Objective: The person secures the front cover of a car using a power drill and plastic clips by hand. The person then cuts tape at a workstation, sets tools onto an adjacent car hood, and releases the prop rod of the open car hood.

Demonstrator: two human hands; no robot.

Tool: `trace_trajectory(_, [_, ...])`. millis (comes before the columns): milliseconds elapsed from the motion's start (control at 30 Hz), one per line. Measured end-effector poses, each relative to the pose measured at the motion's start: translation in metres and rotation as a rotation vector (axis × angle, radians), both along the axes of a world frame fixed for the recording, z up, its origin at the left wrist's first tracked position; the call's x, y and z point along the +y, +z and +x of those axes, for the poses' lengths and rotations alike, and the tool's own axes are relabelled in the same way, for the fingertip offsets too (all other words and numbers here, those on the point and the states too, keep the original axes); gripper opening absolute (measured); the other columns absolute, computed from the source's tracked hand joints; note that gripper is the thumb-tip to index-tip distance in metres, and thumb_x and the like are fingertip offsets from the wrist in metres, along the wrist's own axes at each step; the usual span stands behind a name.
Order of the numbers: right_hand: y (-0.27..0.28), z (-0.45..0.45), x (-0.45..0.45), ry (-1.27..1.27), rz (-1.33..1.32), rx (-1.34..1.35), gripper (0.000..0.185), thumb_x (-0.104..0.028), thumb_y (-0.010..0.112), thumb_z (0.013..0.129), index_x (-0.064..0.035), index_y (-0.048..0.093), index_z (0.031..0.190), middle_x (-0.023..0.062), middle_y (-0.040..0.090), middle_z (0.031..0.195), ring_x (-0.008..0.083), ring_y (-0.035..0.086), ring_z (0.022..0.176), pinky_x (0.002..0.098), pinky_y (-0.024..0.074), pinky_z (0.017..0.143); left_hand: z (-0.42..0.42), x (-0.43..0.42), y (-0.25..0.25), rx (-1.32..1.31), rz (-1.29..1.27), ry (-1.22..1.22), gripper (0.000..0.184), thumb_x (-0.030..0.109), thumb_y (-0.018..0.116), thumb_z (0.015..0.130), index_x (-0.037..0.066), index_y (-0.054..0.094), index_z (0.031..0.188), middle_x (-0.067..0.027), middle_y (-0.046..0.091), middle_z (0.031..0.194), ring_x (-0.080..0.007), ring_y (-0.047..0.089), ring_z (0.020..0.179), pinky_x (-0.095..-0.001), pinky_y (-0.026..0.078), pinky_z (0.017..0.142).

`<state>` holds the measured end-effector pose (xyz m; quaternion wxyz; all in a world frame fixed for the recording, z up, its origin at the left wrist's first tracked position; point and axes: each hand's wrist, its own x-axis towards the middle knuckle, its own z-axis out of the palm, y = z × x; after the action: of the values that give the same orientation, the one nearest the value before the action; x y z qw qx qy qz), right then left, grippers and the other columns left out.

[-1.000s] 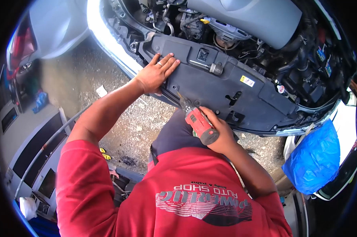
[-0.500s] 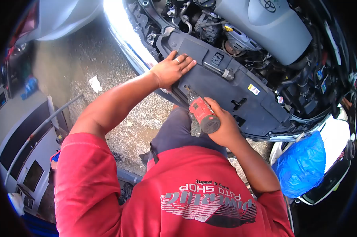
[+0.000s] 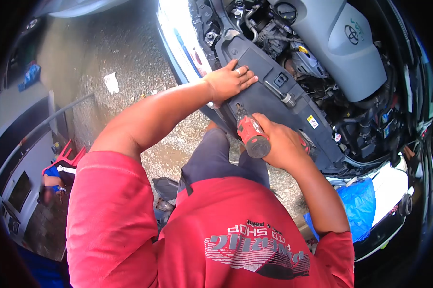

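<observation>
My left hand (image 3: 230, 84), with a ring on one finger, lies flat with its fingers spread on the black plastic cover (image 3: 260, 62) at the front of the engine bay. My right hand (image 3: 284, 144) is wrapped round a red and black cordless drill (image 3: 251, 137). The drill's nose points away from me, down at a small hole or fastener (image 3: 239, 105) near the cover's front edge. Whether the bit touches it I cannot tell. A metal ratchet (image 3: 281, 94) rests on the cover to the right of my left hand.
Beyond the cover is the engine, with a grey engine cover (image 3: 341, 53). The car's bumper (image 3: 180, 36) curves along the left. A blue plastic bag (image 3: 355, 206) lies at the right. Wet gravel (image 3: 173, 137) covers the ground, with a white scrap (image 3: 111, 83) on it.
The view has shifted, so the car appears farther right and lower. My left hand stays flat on the cover, and my right hand still holds the drill near the same spot.
</observation>
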<state>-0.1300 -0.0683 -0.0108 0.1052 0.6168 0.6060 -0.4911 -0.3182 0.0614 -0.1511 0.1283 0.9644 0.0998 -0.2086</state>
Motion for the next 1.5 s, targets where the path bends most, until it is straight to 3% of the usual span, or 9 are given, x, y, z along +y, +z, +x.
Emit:
trace_trajectory(100, [-0.003, -0.002, 0.003, -0.059, -0.034, 0.009, 0.067, -0.027, 0.077, 0.086, -0.015, 0.051, 0.146, 0.0241, 0.074, 0.108, 0.0453, 0.07, 0.103, 0.0516, 0.054, 0.086, -0.001, 0.0, -0.001, -0.01, -0.022, 0.0, 0.147, 0.041, 0.101, 0.046, 0.005, 0.021, 0.165, -0.0094, 0.042, 0.161, -0.0282, 0.036, 0.151, -0.0543, 0.03, 0.125])
trace_trajectory(433, [-0.008, -0.002, 0.006, 0.035, -0.016, -0.02, 0.065, -0.026, 0.074, 0.088, -0.0127, 0.05, 0.146, 0.0223, 0.074, 0.11, 0.0422, 0.07, 0.105, 0.0503, 0.0548, 0.089, -0.002, 0.001, 0.002, -0.012, -0.043, -0.005, 0.146, 0.04, 0.101, 0.047, 0.005, 0.022, 0.165, -0.0103, 0.042, 0.16, -0.029, 0.036, 0.152, -0.0542, 0.029, 0.126])
trace_trajectory(733, [-0.014, 0.005, 0.002, -0.023, -0.049, 0.015, 0.072, -0.033, 0.08, 0.083, -0.0143, 0.05, 0.146, 0.0211, 0.075, 0.107, 0.043, 0.071, 0.102, 0.051, 0.055, 0.086, -0.002, 0.001, 0.003, -0.014, -0.035, 0.001, 0.146, 0.041, 0.101, 0.047, 0.004, 0.023, 0.165, -0.0106, 0.043, 0.16, -0.0289, 0.036, 0.151, -0.0534, 0.029, 0.125])
trace_trajectory(900, [-0.02, 0.007, -0.012, -0.058, 0.018, 0.076, 0.066, -0.025, 0.077, 0.086, -0.0145, 0.051, 0.145, 0.0234, 0.073, 0.113, 0.046, 0.068, 0.107, 0.0502, 0.0549, 0.087, -0.002, 0.002, 0.002, -0.012, -0.031, -0.011, 0.146, 0.042, 0.101, 0.047, 0.004, 0.023, 0.164, -0.0105, 0.043, 0.159, -0.0286, 0.037, 0.151, -0.0533, 0.029, 0.125])
trace_trajectory(1033, [-0.025, 0.011, -0.014, -0.063, 0.042, 0.118, 0.067, -0.025, 0.077, 0.084, -0.0145, 0.05, 0.145, 0.0214, 0.075, 0.106, 0.0438, 0.07, 0.101, 0.0514, 0.0549, 0.084, -0.003, 0.002, 0.002, -0.005, -0.038, -0.001, 0.147, 0.043, 0.101, 0.046, 0.005, 0.023, 0.165, -0.0101, 0.043, 0.159, -0.0285, 0.037, 0.151, -0.0533, 0.029, 0.125])
trace_trajectory(1500, [-0.022, 0.009, -0.01, -0.098, -0.02, 0.104, 0.064, -0.02, 0.076, 0.086, -0.016, 0.05, 0.145, 0.0234, 0.073, 0.113, 0.046, 0.068, 0.107, 0.0508, 0.0546, 0.087, -0.003, 0.0, -0.002, -0.03, -0.02, 0.0, 0.148, 0.044, 0.1, 0.044, 0.005, 0.023, 0.165, -0.0093, 0.043, 0.159, -0.028, 0.037, 0.15, -0.0531, 0.029, 0.125])
